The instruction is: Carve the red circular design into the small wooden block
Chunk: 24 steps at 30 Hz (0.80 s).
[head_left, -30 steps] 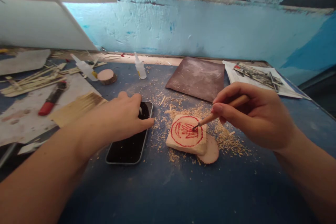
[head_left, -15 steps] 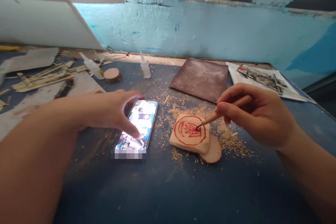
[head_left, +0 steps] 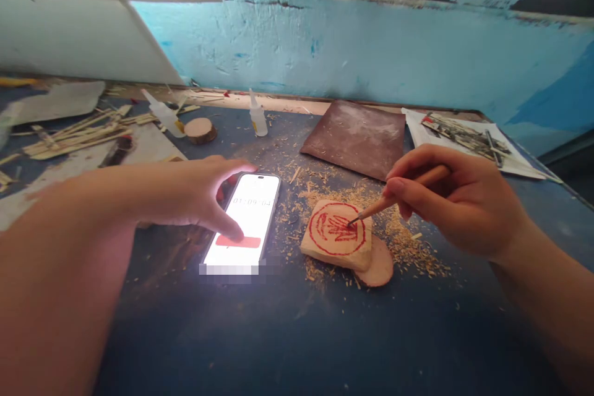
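Note:
My right hand (head_left: 457, 201) pinches a slim wooden-handled tool (head_left: 383, 201) with a narrow dark tip; I cannot tell whether it is a brush or a carver. Its tip meets a pale wooden block (head_left: 320, 247) bearing a red circle with leaf-like strokes inside. Under the block's right corner lies a thin round wood slice (head_left: 378, 266). My left hand (head_left: 199, 192) reaches over a phone (head_left: 253, 216) lying face up, the thumb on a red button on its lit screen. Its thumb and fingers are spread apart, and some fingers are hidden behind the hand.
Wood shavings (head_left: 413, 253) surround the block. Behind it lies a brown sheet (head_left: 355, 136), with a dark pile of scraps (head_left: 468, 136) on paper to the right. Two small bottles (head_left: 258, 117), a wood round (head_left: 200, 130) and wooden sticks (head_left: 83, 133) stand or lie at the back left.
The phone's screen has switched from a colourful picture to a white timer display with a red button. Both hands and the block stay nearly where they were.

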Tool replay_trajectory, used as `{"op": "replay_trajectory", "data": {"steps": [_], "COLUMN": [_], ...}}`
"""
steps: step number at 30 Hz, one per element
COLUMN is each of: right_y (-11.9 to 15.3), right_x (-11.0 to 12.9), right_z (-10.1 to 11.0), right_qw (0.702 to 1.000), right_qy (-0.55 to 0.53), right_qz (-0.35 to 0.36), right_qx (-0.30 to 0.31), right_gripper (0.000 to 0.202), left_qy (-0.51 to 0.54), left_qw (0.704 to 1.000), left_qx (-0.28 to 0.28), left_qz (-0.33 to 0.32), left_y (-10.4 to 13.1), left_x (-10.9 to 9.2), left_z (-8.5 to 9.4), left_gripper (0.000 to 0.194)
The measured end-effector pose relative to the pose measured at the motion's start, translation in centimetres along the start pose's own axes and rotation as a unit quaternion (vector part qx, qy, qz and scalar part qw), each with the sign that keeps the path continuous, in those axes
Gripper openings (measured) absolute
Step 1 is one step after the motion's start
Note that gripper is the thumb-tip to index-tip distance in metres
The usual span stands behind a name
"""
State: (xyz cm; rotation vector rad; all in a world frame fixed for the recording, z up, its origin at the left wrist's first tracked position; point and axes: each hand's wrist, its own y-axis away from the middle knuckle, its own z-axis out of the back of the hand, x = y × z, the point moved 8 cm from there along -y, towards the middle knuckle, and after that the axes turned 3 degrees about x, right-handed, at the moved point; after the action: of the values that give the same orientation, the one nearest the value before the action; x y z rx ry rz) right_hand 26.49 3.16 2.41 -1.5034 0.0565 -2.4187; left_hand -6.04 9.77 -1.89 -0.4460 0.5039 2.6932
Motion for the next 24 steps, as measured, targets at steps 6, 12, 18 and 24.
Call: {"op": "replay_trajectory", "data": {"steps": [6, 12, 18, 24], "right_y": [0.2, 1.1, 1.5, 1.6], "right_x": [-0.1, 0.1, 1.3, 1.2], "right_z": [0.1, -0.8, -2.9, -3.8], "right_qw": [1.0, 0.999, 0.98, 0.973], "right_qy": [0.009, -0.03, -0.179, -0.211], "right_qz": [0.003, 0.031, 0.075, 0.073], "right_qx": [0.002, 0.008, 0.049, 0.053], "right_gripper": [0.017, 0.015, 0.007, 0.017], "left_qy": [-0.001, 0.089, 0.099, 0.067], "left_qw": [0.995, 0.975, 0.967, 0.964], "left_qx": [-0.087, -0.082, 0.034, 0.05], "left_qz": [0.049, -0.187, -0.234, -0.251], "left_y": [-0.7, -0.1, 0.3, 0.6], "left_x": [-2.1, -9.7, -12.9, -14.4], "left_z": [1.6, -1.8, -6.8, -6.8], "left_gripper": [0.086, 0.074, 0.078, 0.074]}}
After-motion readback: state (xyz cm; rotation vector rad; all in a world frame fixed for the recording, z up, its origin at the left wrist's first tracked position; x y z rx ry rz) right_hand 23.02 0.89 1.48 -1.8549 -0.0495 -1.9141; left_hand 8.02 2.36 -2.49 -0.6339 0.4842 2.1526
